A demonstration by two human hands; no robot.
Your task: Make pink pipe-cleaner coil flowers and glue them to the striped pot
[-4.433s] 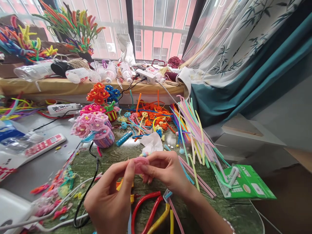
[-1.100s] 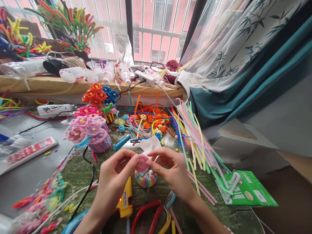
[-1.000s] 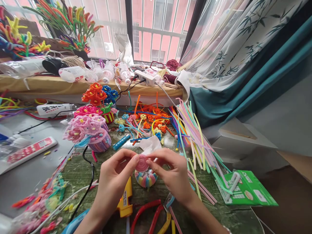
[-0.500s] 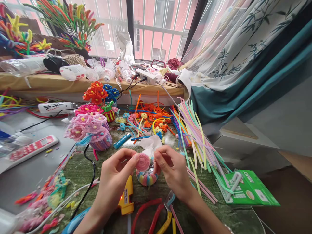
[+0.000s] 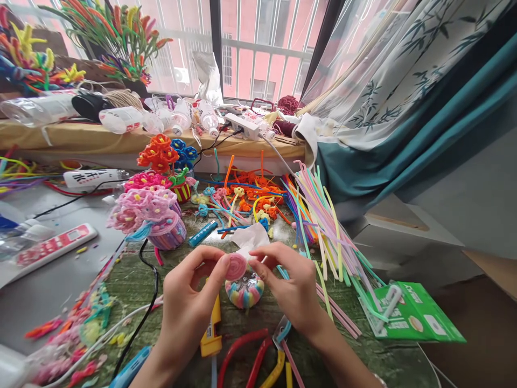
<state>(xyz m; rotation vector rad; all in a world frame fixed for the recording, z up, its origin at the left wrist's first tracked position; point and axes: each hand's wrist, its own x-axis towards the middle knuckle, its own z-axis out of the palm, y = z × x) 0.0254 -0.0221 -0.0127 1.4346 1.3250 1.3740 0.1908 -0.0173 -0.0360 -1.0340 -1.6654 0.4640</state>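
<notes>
A small pink coiled disc of pipe cleaner (image 5: 236,266) is pinched between the fingertips of both hands, low in the middle of the view. My left hand (image 5: 189,302) grips its left edge and my right hand (image 5: 291,288) pinches its right edge. Directly beneath the disc sits a little striped pastel cup of pipe cleaners (image 5: 244,291) on the green table (image 5: 133,285). A yellow glue gun (image 5: 211,331) lies under my left wrist.
Finished pink flower pots (image 5: 151,215) stand to the left, and loose pastel pipe cleaners (image 5: 327,231) fan out on the right. A green packet (image 5: 412,312) lies at the right edge. Red and yellow pliers handles (image 5: 254,355) are near the front. A black cable (image 5: 149,291) crosses the table.
The pink disc was first held close over the table; now it is above the striped cup. In the last half second my right fingers closed back onto its right edge.
</notes>
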